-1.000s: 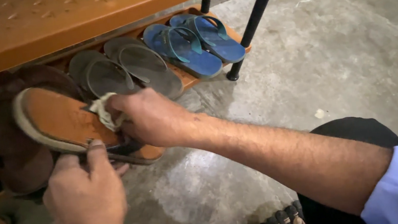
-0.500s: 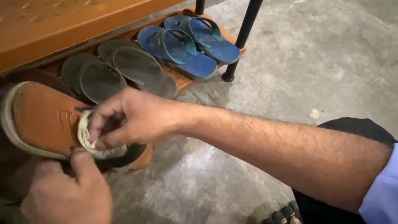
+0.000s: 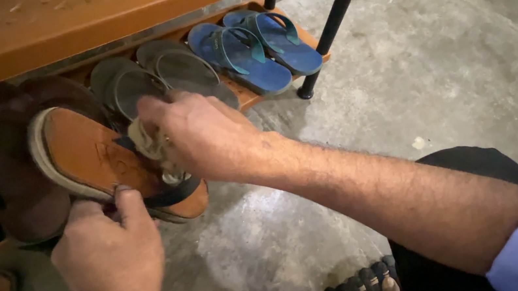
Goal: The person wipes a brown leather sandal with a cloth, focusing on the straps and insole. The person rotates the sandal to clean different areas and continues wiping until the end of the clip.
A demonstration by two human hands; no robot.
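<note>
Head view: the left hand [image 3: 110,249] pinches the edge of the tan flat sandal with black strap [image 3: 93,159], held tilted beside the orange shoe rack [image 3: 60,25]. The right hand [image 3: 202,136], fingers closed, presses a crumpled beige cloth [image 3: 148,142] against it. Hard rubbing could twist the sandal loose from that thin grip.

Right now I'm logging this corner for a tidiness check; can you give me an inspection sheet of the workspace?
Surface: bare concrete floor, stained.
Job's things: tan sandal; pale cloth pressed to its strap.
Clutter: grey flip-flops and blue flip-flops on the low orange rack; dark brown sandal behind.
Hands: left hand grips the sandal's edge; right hand holds the cloth.
Cables: nothing seen.
Surroundings: orange shelf overhead, black legs.
</note>
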